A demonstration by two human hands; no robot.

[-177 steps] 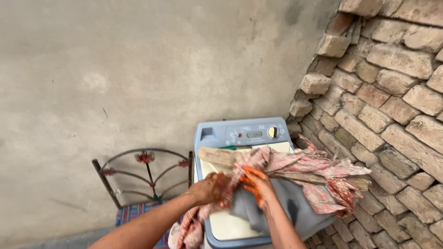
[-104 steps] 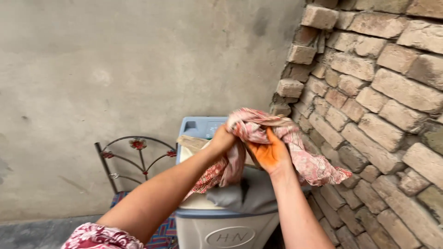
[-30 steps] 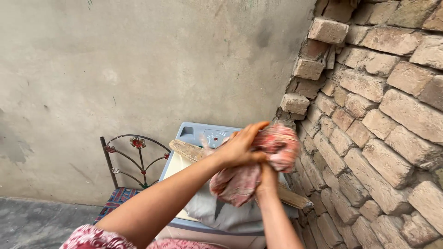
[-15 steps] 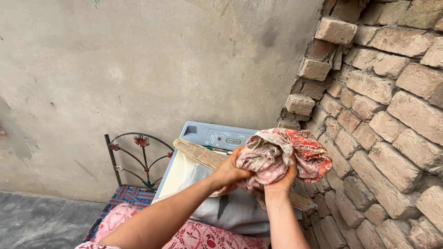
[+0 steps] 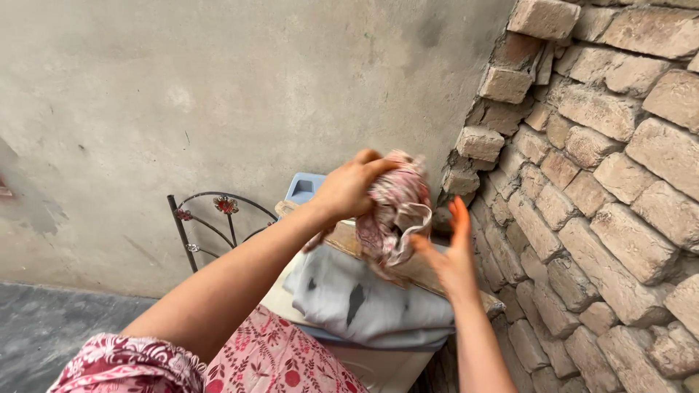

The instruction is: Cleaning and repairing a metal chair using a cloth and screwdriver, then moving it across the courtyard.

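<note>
My left hand [image 5: 348,186] grips the top of a bunched pink and white patterned cloth [image 5: 397,211] and holds it up above a washing machine [image 5: 306,187]. My right hand [image 5: 448,251] is just right of the bundle, fingers spread, its thumb touching the cloth's lower edge. A grey garment [image 5: 371,302] lies heaped on the machine's top, under the cloth. A wooden board [image 5: 419,271] lies across the machine behind the bundle.
A rough brick wall [image 5: 597,182] rises close on the right. A plastered wall [image 5: 182,94] stands behind the machine. A dark metal chair back [image 5: 211,222] with red flower ornaments is left of the machine. My red floral sleeve [image 5: 240,360] fills the bottom.
The cloth went from spread over the machine to a tight bundle. In the last half second my right hand let go and opened, and my left hand lifted the bundle from above.
</note>
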